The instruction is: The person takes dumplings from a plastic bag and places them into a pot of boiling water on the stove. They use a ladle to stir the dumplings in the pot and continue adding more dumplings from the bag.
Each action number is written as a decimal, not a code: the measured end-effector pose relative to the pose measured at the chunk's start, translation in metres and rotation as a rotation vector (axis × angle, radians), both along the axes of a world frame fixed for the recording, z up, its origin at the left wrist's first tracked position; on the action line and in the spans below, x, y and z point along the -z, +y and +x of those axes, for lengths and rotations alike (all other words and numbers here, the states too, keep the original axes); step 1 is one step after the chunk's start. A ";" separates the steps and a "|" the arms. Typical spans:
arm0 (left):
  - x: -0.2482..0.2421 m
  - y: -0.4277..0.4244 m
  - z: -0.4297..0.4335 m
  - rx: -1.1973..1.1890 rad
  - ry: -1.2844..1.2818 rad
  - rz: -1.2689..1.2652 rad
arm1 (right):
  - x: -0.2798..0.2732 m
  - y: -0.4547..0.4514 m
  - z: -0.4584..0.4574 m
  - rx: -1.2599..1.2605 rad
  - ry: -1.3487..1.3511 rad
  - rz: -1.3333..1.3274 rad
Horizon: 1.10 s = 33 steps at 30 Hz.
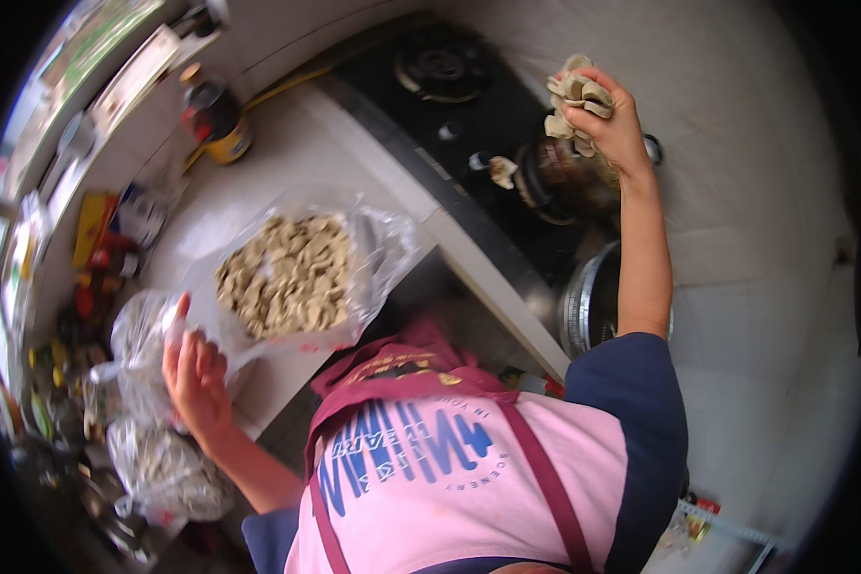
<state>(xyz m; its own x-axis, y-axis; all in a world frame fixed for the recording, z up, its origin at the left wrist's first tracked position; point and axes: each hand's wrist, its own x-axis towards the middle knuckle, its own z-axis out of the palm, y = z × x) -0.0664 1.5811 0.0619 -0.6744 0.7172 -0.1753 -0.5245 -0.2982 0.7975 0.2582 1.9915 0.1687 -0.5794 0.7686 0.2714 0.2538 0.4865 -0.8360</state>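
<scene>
High at the right, my right hand grips a bunch of pale beige, curled dough-like pieces. It is above a dark pot on the gas hob, whose contents are blurred and partly hidden by my hand and forearm. My left hand hovers near the counter with one digit raised and the others loosely bent; I see nothing in it. Just past it, a spread-out clear plastic bag lies on the counter, with many similar beige pieces heaped on it.
Knotted plastic bags sit beside my left forearm. A bottle of dark liquid stands at the back of the counter. The black hob has another burner farther away. A round metal pan is under my right arm.
</scene>
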 end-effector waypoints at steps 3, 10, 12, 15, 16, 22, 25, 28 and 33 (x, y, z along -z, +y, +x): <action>0.004 0.004 -0.001 0.013 0.052 -0.007 | 0.019 0.054 0.089 0.412 -0.310 0.212; -0.001 0.015 0.000 0.021 0.076 -0.019 | 0.086 0.103 0.176 0.453 -0.887 0.064; -0.002 0.013 -0.001 0.023 0.083 -0.019 | 0.069 0.108 0.174 0.500 -1.008 -0.002; 0.000 0.007 -0.002 0.013 0.078 -0.015 | 0.019 0.073 0.123 0.634 -1.145 0.214; 0.001 0.006 -0.003 0.016 0.081 -0.013 | 0.009 0.060 0.106 0.663 -1.108 0.325; 0.002 0.002 0.002 0.023 0.090 -0.025 | 0.048 -0.103 -0.101 -0.310 -0.323 0.022; -0.005 0.007 0.002 0.049 0.105 -0.009 | 0.186 -0.173 -0.198 -0.753 -0.555 -0.041; -0.005 -0.002 0.003 0.031 0.100 -0.018 | 0.279 -0.199 -0.233 -0.678 -0.865 -0.179; 0.010 -0.009 0.002 0.031 0.023 -0.019 | 0.316 -0.234 -0.224 -0.652 -1.093 0.080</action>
<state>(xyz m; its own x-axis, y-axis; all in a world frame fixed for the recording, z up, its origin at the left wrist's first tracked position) -0.0642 1.5726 0.0521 -0.6559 0.7346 -0.1738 -0.5148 -0.2670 0.8147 0.0340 1.7577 -0.1475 -0.7922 0.2621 -0.5511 0.4843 0.8195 -0.3065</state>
